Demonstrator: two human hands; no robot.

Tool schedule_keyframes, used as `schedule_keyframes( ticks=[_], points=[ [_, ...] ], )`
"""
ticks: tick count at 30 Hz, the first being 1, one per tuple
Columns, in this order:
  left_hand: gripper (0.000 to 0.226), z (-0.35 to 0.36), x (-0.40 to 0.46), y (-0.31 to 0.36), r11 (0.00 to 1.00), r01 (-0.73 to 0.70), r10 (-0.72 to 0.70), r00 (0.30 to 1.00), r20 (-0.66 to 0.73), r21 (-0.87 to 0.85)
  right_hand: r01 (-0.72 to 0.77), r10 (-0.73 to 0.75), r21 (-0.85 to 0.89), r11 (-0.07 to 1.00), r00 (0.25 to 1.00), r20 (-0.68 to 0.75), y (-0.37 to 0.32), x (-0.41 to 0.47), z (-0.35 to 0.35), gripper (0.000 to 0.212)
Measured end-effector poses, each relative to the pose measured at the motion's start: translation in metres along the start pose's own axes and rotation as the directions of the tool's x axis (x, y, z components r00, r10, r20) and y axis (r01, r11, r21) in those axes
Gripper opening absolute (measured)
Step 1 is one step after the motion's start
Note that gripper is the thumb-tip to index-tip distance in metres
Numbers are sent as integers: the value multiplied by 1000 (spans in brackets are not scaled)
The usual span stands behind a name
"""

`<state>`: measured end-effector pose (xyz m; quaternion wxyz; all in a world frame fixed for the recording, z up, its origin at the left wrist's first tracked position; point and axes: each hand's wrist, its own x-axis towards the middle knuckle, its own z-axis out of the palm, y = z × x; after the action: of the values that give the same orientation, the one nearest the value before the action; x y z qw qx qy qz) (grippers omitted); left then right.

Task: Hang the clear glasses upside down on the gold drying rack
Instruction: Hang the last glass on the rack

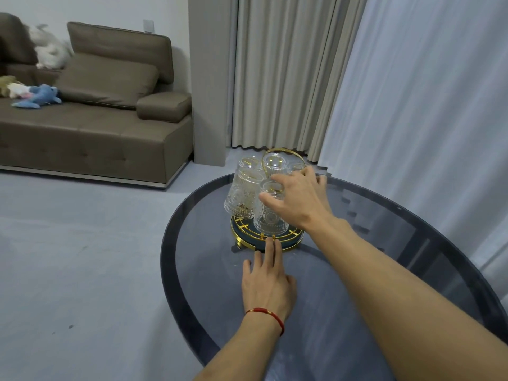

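A gold drying rack [243,241] with a round dark base and a gold loop handle stands on the far part of a dark round glass table [357,270]. Several clear embossed glasses hang upside down on it, one at the left [242,196] and one at the front [268,220]. My right hand [299,199] reaches over the front glass, thumb and fingers around its upturned bottom. My left hand [268,284], a red string on its wrist, lies flat on the table, its fingertips touching the rack's front rim.
The table's near and right parts hold nothing but my arms. A brown sofa [96,125] with soft toys stands at the back left. Grey curtains [288,78] and white sheers hang behind the table. Pale floor lies to the left.
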<state>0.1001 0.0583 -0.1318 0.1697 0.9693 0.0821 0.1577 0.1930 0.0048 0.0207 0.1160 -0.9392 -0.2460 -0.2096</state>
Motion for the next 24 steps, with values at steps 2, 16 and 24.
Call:
schedule_keyframes(
  ticks=[2,16,24],
  points=[
    [78,0,0,0,1000,-2,2,1000,4,2,8,-7,-32,999,1000,21,1,2,2,66],
    [76,0,1,3,999,17,-18,1000,20,47,-199,326,516,833,931,-167,48,-28,-5,39],
    [75,0,3,5,998,27,-29,999,33,63,-228,241,567,792,969,53,60,-24,5,78]
  ],
)
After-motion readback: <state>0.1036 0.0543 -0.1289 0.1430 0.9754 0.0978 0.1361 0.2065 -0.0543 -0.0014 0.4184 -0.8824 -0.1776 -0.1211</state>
